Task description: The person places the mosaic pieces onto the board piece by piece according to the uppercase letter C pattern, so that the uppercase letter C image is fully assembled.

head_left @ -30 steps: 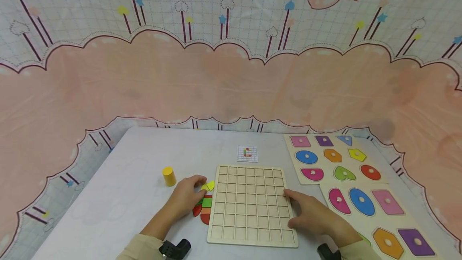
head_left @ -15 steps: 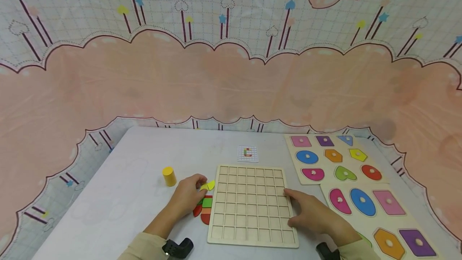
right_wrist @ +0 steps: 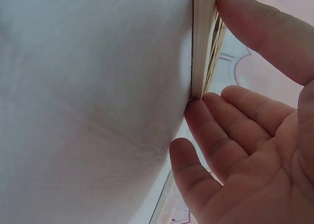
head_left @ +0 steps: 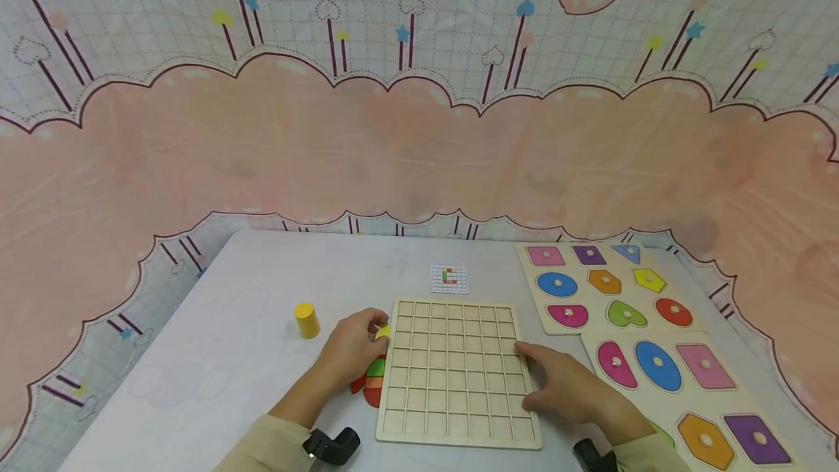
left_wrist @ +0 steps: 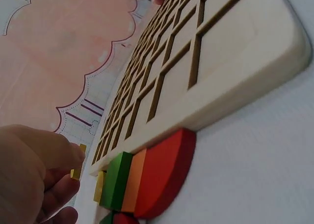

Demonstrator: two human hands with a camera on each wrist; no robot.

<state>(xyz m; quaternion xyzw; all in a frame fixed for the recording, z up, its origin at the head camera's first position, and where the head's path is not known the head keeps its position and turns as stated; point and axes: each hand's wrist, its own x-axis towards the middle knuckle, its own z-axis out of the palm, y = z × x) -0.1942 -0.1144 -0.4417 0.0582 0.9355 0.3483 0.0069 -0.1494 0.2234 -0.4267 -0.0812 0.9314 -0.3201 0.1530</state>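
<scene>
My left hand (head_left: 354, 347) is at the left edge of a wooden grid board (head_left: 438, 381). Between its thumb and fingers it pinches a small yellow piece (left_wrist: 78, 162), seen nearly edge-on in the left wrist view. Against the board's left side lie a red block with a curved side (left_wrist: 169, 172), an orange block (left_wrist: 134, 182), a green block (left_wrist: 116, 180) and another yellow block (left_wrist: 98, 187). More red and green pieces are partly hidden beneath these. Across the board, my right hand (head_left: 566, 388) touches its right edge with extended fingers and thumb.
A yellow cylinder (head_left: 306, 320) stands left of my left hand. Behind the board lies a small card with a coloured grid pattern (head_left: 449, 279). Two knobbed shape-puzzle boards (head_left: 570, 290) lie at the right, the nearer one (head_left: 668, 421) close to my right forearm.
My left hand has shifted slightly right and away from me, toward the board, with the yellow piece in its fingers. The right hand and the board stay in place.
</scene>
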